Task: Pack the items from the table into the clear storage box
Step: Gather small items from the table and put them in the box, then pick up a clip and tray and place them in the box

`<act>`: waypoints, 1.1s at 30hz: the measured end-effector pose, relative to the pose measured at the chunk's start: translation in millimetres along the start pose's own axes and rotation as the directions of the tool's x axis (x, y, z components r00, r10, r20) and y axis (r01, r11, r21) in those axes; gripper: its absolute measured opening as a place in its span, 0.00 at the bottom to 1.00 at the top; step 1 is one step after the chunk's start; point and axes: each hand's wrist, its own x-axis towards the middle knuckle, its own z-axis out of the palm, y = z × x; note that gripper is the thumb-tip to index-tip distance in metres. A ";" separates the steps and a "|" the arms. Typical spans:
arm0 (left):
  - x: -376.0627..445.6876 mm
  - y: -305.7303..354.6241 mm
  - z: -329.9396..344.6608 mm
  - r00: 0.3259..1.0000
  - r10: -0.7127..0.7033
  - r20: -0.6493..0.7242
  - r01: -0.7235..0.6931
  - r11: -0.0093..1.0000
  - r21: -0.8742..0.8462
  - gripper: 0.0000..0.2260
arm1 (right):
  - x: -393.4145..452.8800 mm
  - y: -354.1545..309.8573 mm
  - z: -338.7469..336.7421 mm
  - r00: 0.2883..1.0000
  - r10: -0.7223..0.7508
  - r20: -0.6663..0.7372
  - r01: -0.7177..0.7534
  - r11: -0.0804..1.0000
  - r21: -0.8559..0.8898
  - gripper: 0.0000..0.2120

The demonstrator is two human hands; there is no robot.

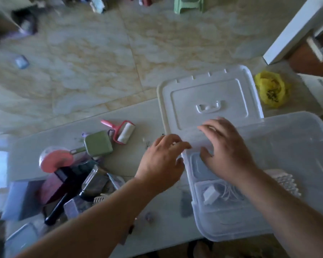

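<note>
Clear storage box (287, 164) already holds a white charger with cable (213, 194); white lid (209, 94) lies behind. Left hand (160, 162) and right hand (226, 149) hover at its rim, fingers spread, gripping nothing.

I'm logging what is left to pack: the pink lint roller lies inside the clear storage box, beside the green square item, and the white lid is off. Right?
Not quite. In the head view the pink lint roller lies on the table, not inside the clear storage box. It is beside the green square item, and the white lid is off.
</note>
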 end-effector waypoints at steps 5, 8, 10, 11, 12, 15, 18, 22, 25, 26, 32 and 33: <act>-81.7 -117.1 -74.8 0.923 -0.375 -0.088 0.384 0.912 0.143 0.27 | 50.3 -119.2 67.2 0.989 -0.127 0.074 0.123 0.991 0.058 0.25; -138.4 -181.0 -85.6 0.821 -0.570 -0.023 0.562 0.802 0.202 0.29 | 52.2 -170.3 123.5 0.967 -0.158 0.201 0.151 0.987 0.052 0.27; -171.2 -207.5 -77.0 0.785 -0.617 0.043 0.595 0.773 0.221 0.32 | 41.1 -193.1 161.3 0.939 -0.146 0.312 0.141 0.989 0.041 0.28; -185.5 -216.5 -68.9 0.779 -0.621 0.085 0.592 0.773 0.227 0.33 | 32.3 -201.8 178.3 0.918 -0.125 0.376 0.123 0.992 0.030 0.30; -197.7 -223.1 -60.0 0.780 -0.614 0.120 0.581 0.782 0.227 0.35 | 21.9 -209.3 193.7 0.893 -0.094 0.440 0.099 0.995 0.013 0.32; -222.7 -237.9 -27.8 0.809 -0.556 0.189 0.511 0.825 0.239 0.35 | -11.9 -221.7 230.8 0.798 0.042 0.601 0.002 0.997 -0.072 0.35; -230.4 -251.6 -0.9 0.841 -0.503 0.198 0.447 0.853 0.269 0.34 | -37.3 -222.2 258.6 0.707 0.171 0.686 -0.115 0.985 -0.127 0.34; -225.4 -265.7 21.5 0.863 -0.464 0.202 0.374 0.854 0.362 0.33 | -55.6 -212.4 289.5 0.615 0.261 0.744 -0.175 0.965 -0.194 0.42; -217.7 -272.7 32.4 0.886 -0.429 0.177 0.334 0.854 0.398 0.28 | -64.7 -200.7 309.5 0.598 0.288 0.748 -0.210 0.957 -0.201 0.45; -215.9 -273.9 34.1 0.890 -0.420 0.176 0.324 0.857 0.401 0.25 | -67.2 -197.6 313.7 0.599 0.297 0.744 -0.247 0.952 -0.181 0.45; -211.1 -266.5 20.7 0.894 -0.406 0.188 0.323 0.876 0.359 0.20 | -67.6 -187.8 299.6 0.609 0.431 0.665 -0.479 0.869 -0.124 0.25; -209.7 -261.9 13.9 0.895 -0.408 0.183 0.332 0.880 0.340 0.20 | -62.3 -186.8 287.6 0.599 0.454 0.660 -0.528 0.843 -0.101 0.18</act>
